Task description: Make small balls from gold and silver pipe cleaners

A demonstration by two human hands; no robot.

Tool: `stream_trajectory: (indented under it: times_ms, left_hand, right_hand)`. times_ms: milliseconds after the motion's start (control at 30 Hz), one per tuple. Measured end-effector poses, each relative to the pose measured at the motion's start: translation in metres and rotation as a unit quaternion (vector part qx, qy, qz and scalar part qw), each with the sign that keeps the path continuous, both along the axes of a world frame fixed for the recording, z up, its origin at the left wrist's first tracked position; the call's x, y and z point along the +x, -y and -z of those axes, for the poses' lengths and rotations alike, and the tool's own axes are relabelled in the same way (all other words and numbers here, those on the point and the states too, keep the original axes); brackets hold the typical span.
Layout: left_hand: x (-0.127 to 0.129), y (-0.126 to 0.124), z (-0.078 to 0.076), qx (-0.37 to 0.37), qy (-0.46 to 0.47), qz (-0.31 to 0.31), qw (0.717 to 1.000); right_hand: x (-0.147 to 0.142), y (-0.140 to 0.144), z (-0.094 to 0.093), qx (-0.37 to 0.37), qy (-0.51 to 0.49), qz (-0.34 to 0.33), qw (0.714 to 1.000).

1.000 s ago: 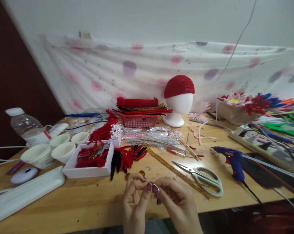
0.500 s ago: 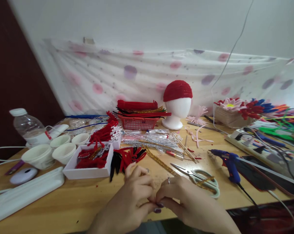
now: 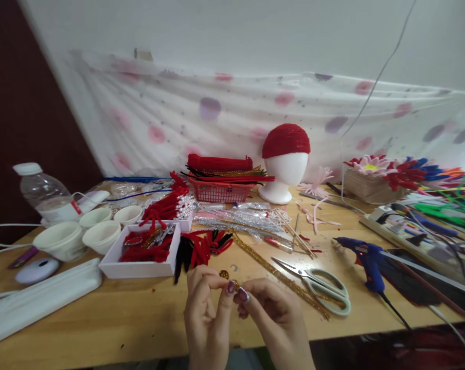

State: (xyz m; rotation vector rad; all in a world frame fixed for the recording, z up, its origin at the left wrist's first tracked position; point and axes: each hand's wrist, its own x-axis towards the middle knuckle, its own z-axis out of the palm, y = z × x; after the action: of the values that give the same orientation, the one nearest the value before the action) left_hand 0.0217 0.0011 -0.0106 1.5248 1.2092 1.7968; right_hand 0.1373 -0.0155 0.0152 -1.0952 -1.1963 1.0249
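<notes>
My left hand and my right hand meet above the table's front edge, fingertips pinched together on a small gold glittery piece. A tiny gold coil lies on the wood just beyond my fingers. Right of my hands lie scissors with pale green handles across a long gold glitter stem. A bundle of red and black pipe-cleaner pieces rests just behind my left hand.
White box of red pieces, white cups, water bottle and white case at left. Red basket and foam head with red cap at back. Blue glue gun, power strip, cables at right.
My hands dipped low toward the table's front edge half a second ago, then rose again; the gold piece now shows between my fingertips. The view shifted slightly.
</notes>
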Motion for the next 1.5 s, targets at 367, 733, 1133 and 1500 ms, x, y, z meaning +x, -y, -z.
stream_trajectory:
  times_ms: [367,733,1133,1500]
  left_hand:
    - [-0.026,-0.002,-0.002,-0.014,-0.051,0.165,0.985]
    - [-0.004,0.014,0.010,0.004,0.020,-0.037,0.999]
    - [-0.018,0.011,0.007,0.074,-0.149,-0.034,0.985]
    - [-0.032,0.007,0.000,0.031,-0.284,0.097,0.953]
  right_hand:
    - [0.031,-0.006,-0.021,0.059,0.229,-0.122,0.964]
    - [-0.007,0.005,0.008,-0.006,0.013,-0.019,1.000]
    - [0.014,-0.001,0.003,0.026,0.146,-0.073,0.986]
    - [0.028,-0.004,-0.012,0.088,0.307,-0.113,0.941]
